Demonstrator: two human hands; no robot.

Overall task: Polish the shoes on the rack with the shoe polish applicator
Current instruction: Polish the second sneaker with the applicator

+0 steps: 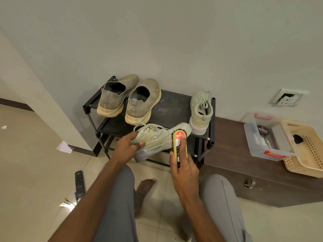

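Pale green lace-up sneaker (155,139) held in front of the black shoe rack (171,109), lying on its side: long axis runs roughly left-right, heel lower left, toe upper right, laces facing away toward the rack. Left hand (126,145) grips the heel and collar end, thumb on the side panel, fingers curled round the far side. Right hand (183,165) holds the shoe polish applicator (179,145); yellow body, orange end, dark bristles against the toe area. Applicator long axis near vertical in frame, orange end pointing away from the person. Right fingers lie pressed along its back, thumb on the left edge. Label on it has a dark strip, text too small to read.

Matching sneaker (201,109) stands on the rack's top shelf at right, heel toward camera. Tan slip-on pair (129,100) on the same shelf at left, heels toward camera.

Right of the rack, a dark wooden chest (244,172) carries a clear plastic box (267,137) with a tin reading "Cherry" (262,131), beside a beige basket (307,149). Remote control (79,183) on the floor at left.
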